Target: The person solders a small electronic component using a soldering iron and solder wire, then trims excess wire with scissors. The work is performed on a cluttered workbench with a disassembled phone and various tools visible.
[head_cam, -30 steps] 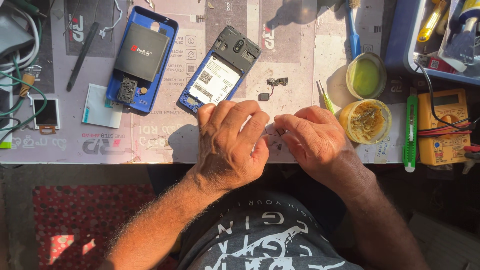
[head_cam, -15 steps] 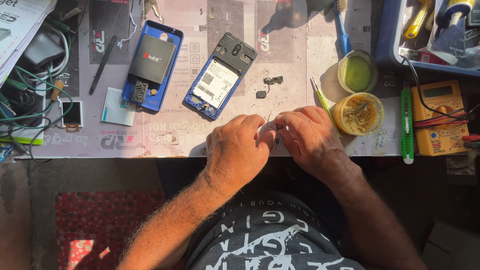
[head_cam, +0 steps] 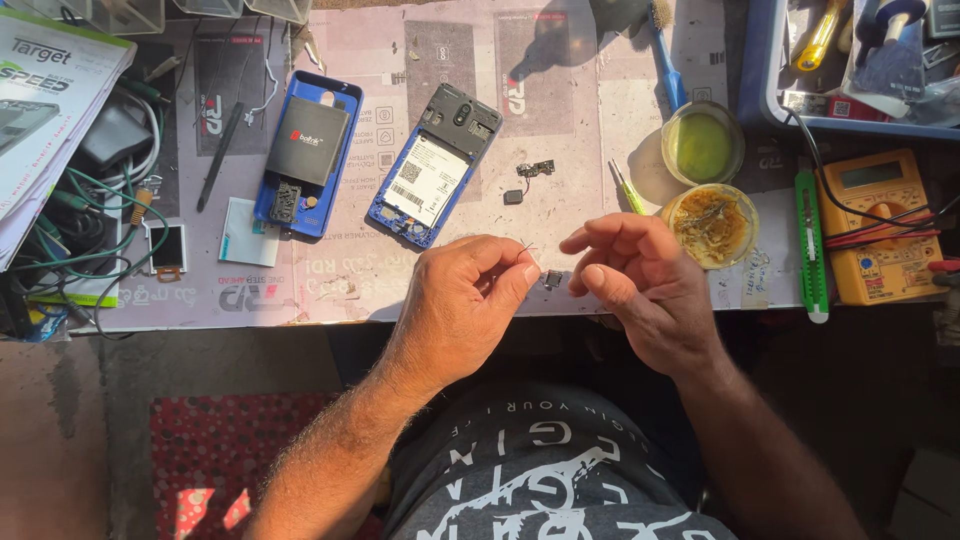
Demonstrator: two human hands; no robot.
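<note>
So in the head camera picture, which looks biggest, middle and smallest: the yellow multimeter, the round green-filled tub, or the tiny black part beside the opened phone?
1. Yellow multimeter, largest.
2. Round green-filled tub.
3. Tiny black part, smallest by far.

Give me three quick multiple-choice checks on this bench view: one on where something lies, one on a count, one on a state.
1. Where does the yellow multimeter lie?
A. at the right end of the mat
B. between the two phones
C. on the floor

2. How many opened phones lie on the mat?
A. one
B. two
C. four

3. How is the right hand just now?
A. clenched in a fist
B. flat on the mat
C. fingers loosely open, apart from the left hand

Answers:
1 A: it sits right of the green-handled tool.
2 B: a blue phone with a black battery and a second phone with its back off lie side by side.
3 C: a gap shows between the hands, with a small dark part in it; the left fingers pinch a thin wire.
</note>
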